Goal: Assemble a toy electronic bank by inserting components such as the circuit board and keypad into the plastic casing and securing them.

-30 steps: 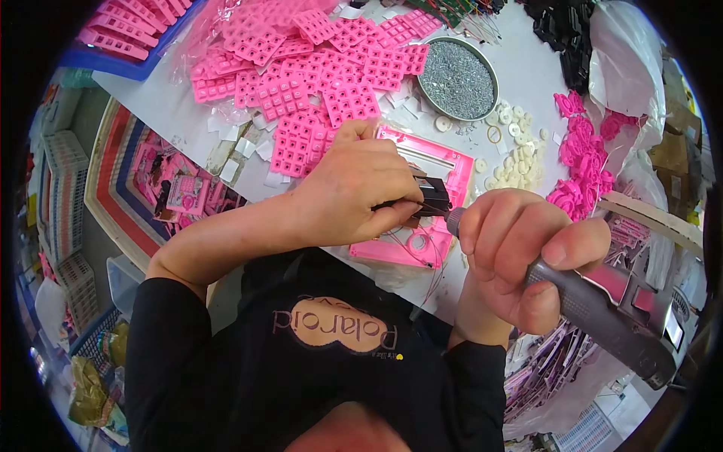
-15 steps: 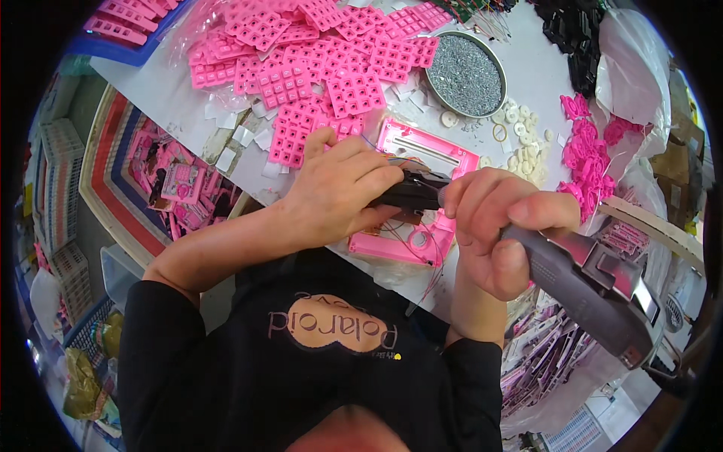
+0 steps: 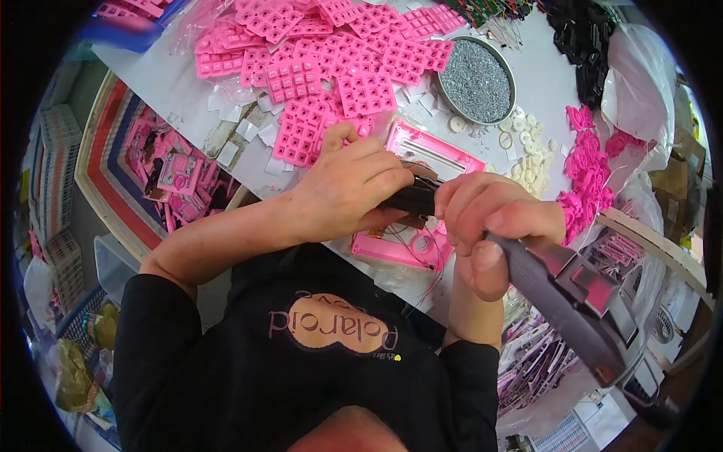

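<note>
My left hand (image 3: 339, 184) is closed around a black plastic part (image 3: 410, 197), with thin coloured wires beside it. My right hand (image 3: 501, 215) wraps round the front of a grey electric screwdriver (image 3: 557, 301). Its hidden front end points left toward the black part; whether they touch I cannot tell. Beneath my hands lies a pink plastic housing (image 3: 399, 251), partly covered, with long slots in its far section and loose wires across its near section.
Pink keypads (image 3: 297, 79) are heaped at the far side. Beyond the housing stand a round tin of small screws (image 3: 476, 79) and white round pieces (image 3: 529, 154). Pink parts (image 3: 587, 177) and black parts (image 3: 584, 45) lie right. A striped basket (image 3: 105, 173) holds pink pieces at left.
My right hand has shifted slightly left, and the screwdriver's rear end has swung down and left. My left hand still grips the black part, which sits slightly more tilted.
</note>
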Tool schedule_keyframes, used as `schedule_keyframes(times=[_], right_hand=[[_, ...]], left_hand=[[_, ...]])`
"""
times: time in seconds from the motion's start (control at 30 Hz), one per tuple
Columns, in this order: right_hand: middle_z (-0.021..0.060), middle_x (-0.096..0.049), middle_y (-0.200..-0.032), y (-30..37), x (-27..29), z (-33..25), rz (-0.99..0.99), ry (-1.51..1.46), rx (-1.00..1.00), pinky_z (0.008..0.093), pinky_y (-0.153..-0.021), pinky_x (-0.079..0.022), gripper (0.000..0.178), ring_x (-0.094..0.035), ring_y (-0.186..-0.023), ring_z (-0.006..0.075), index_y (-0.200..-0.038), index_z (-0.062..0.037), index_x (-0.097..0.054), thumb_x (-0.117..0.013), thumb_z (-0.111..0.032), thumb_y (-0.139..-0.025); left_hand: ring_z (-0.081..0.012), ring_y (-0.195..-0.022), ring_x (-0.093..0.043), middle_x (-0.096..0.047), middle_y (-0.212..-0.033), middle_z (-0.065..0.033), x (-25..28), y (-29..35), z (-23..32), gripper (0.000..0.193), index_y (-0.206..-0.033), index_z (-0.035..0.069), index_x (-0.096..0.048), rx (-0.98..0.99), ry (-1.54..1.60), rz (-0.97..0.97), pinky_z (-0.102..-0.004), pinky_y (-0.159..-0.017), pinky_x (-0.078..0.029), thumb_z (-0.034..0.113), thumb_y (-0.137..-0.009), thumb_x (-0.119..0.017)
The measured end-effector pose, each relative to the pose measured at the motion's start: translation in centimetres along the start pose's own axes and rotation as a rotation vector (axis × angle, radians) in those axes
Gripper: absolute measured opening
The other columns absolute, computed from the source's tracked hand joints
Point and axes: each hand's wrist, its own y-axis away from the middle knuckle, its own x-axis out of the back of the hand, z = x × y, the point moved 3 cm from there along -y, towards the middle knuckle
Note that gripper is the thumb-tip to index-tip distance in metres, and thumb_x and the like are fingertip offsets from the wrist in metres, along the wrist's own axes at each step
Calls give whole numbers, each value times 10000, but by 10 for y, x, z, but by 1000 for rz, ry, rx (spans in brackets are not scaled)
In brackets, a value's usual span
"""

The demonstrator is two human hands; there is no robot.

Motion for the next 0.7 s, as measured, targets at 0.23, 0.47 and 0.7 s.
schedule_keyframes(times=[0.23,0.47,0.7], right_hand=[[27,-514,-578,-12,-10,2,-147,190,45,361,-527,-505,315,-502,-468,169,-995,-63,-459,-724,-215,-920],[108,-611,-956,-11,26,7,-109,10,-202,427,-794,-520,802,-588,-879,237,-1384,-26,-431,-841,-342,-771],[111,-667,-1035,42,45,6,-391,922,-240,374,-754,-525,513,-634,-905,303,-1192,-73,-688,-836,-101,-701]], left_hand=[[-186,-931,-579,-602,-982,2,1,-2,-2,489,-1120,111,-606,-78,0,-16,-467,-921,-312,276,-717,-828],[-180,-1020,-567,-617,-1006,25,7,-4,1,466,-1104,151,-621,-44,-58,-21,-465,-947,-298,331,-721,-817],[-229,-1100,-550,-647,-1102,-15,0,0,-6,551,-1201,130,-595,28,-9,-12,-472,-993,-292,410,-773,-799]])
